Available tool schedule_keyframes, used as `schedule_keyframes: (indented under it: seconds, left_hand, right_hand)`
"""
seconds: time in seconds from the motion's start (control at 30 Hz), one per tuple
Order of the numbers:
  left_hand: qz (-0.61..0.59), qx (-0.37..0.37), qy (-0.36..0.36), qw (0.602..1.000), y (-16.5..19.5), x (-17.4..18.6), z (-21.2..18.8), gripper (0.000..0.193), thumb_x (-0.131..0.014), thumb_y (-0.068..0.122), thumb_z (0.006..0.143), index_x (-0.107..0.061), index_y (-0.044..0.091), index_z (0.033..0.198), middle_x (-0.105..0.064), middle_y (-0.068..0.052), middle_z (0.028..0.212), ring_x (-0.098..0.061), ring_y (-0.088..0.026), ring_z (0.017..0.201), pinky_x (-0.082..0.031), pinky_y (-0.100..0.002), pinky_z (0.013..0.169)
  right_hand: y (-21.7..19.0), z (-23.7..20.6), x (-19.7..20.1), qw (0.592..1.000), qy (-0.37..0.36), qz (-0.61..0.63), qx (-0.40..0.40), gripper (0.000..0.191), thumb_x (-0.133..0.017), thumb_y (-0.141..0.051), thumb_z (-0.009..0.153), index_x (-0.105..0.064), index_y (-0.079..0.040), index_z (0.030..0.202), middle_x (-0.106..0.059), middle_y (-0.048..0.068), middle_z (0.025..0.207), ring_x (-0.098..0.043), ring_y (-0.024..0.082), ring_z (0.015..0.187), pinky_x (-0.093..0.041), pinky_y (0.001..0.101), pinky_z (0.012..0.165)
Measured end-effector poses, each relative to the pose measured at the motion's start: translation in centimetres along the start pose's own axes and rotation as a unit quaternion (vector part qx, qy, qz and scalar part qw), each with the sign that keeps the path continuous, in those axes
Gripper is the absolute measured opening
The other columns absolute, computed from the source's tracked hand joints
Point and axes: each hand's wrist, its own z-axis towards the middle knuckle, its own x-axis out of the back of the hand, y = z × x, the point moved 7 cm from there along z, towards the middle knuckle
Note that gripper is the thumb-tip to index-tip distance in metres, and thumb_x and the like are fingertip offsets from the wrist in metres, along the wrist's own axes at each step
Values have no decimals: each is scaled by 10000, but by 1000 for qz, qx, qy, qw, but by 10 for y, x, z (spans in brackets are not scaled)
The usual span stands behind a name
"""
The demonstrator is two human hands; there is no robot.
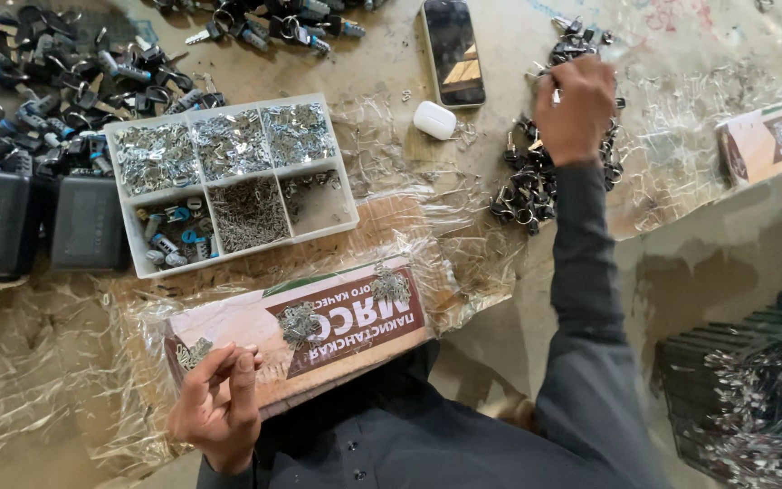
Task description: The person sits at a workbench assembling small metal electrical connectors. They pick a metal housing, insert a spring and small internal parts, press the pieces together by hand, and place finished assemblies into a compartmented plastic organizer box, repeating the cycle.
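My right hand point(574, 107) reaches out over a heap of dark keys with rings point(532, 186) and pinches one small metal key at its fingertips. My left hand point(221, 403) rests near my body at the edge of a flat printed cardboard box point(319, 330), fingers pinched together on what looks like a small metal piece. Small clusters of silver metal parts point(299, 323) lie on top of that box. A white compartment tray point(228, 181) holds silver parts, thin chains and blue-tagged keys.
A black phone point(452, 52) and a white earbud case point(434, 119) lie beyond the tray. More dark keys point(56, 86) pile at the far left beside two black cases point(38, 222). Crinkled clear plastic covers the table. Another printed box point(771, 138) sits at the right edge.
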Motion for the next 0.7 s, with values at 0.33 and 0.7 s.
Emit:
schedule_keyframes:
  seconds: [0.33, 0.7]
  left_hand:
    - [107, -36, -36, 993, 21, -4, 7, 212, -740, 16, 981, -669, -71, 1161, -754, -156, 954, -763, -192, 870, -604, -274, 808]
    - [156, -99, -70, 980, 43, -15, 9, 187, -803, 61, 947, -704, 0, 1093, -762, -129, 926, -773, -218, 850, -589, -281, 751]
  right_hand:
    - [-70, -150, 1, 663, -65, 682, -301, 156, -648, -31, 1030, -651, 20, 1177, -700, 50, 1014, -638, 94, 848, -529, 246, 750]
    - [-129, -182, 8, 818, -112, 496, -268, 221, -706, -13, 983, -698, -36, 1203, -664, 4, 1019, -594, 54, 838, -491, 221, 756]
